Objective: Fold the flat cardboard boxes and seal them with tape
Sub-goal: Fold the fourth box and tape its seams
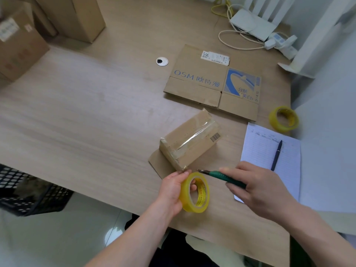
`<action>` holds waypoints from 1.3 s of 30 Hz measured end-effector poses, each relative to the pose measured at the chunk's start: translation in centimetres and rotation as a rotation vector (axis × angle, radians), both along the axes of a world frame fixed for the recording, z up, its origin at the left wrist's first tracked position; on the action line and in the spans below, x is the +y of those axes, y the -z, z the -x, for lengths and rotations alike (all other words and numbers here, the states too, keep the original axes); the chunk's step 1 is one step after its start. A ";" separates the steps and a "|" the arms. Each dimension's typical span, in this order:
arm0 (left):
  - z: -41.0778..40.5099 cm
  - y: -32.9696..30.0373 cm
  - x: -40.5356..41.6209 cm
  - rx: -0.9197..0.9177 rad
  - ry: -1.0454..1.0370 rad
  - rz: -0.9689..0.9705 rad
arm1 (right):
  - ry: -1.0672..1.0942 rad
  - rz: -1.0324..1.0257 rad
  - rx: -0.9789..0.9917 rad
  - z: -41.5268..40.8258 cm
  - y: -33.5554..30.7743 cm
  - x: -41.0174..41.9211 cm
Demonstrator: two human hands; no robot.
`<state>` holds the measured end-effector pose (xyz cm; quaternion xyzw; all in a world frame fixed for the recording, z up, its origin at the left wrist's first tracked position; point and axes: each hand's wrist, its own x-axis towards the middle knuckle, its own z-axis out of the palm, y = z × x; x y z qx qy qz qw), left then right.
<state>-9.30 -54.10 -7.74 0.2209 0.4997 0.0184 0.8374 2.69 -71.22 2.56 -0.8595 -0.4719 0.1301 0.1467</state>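
Note:
A small folded cardboard box (pixel 189 140) with clear tape along its top seam stands on the wooden table (pixel 86 105), a loose flap lying flat beneath it. My left hand (pixel 172 189) grips a yellow tape roll (pixel 195 192) just in front of the box's near corner, fingers through the core. My right hand (pixel 256 187) holds a green utility knife (pixel 221 175), its blade pointing left toward the tape near the box corner. A flat printed cardboard box (pixel 212 83) lies further back.
A second yellow tape roll (pixel 283 118) sits at the right edge. A lined notepad (pixel 260 151) with a pen (pixel 276 155) lies right of the box. Larger cartons (pixel 21 47) stand far left, cables and a white device (pixel 252 26) at the back, a black crate (pixel 28 193) below left.

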 end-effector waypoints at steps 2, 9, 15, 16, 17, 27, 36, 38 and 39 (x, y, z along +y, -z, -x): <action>0.0 -0.1 -0.1 0.005 0.006 -0.017 | -0.070 0.028 -0.037 0.2 -0.1 1.2; -0.1 -0.2 -0.3 0.050 0.046 -0.076 | -0.133 0.055 -0.133 0.4 0.9 2.9; -0.1 -0.3 0.0 0.062 0.067 -0.084 | -0.164 0.090 -0.208 0.3 1.3 3.3; -0.1 -0.4 0.1 0.065 0.073 -0.084 | -0.155 0.127 -0.212 0.2 1.5 3.5; -0.1 -0.5 0.1 0.069 0.078 -0.082 | -0.138 0.162 -0.207 0.0 1.9 3.6; -0.2 -0.7 0.4 0.120 0.071 -0.117 | 0.466 0.330 -0.075 -2.0 7.0 -3.4; -0.8 -0.9 0.3 0.178 0.125 -0.148 | 0.644 -0.011 0.355 3.7 7.3 2.1; -0.9 -1.1 -0.1 0.173 0.136 -0.145 | 0.685 -0.062 0.594 5.1 7.4 5.1; -1.0 -1.3 -0.2 0.168 0.136 -0.145 | 0.727 -0.073 0.696 5.6 7.6 6.3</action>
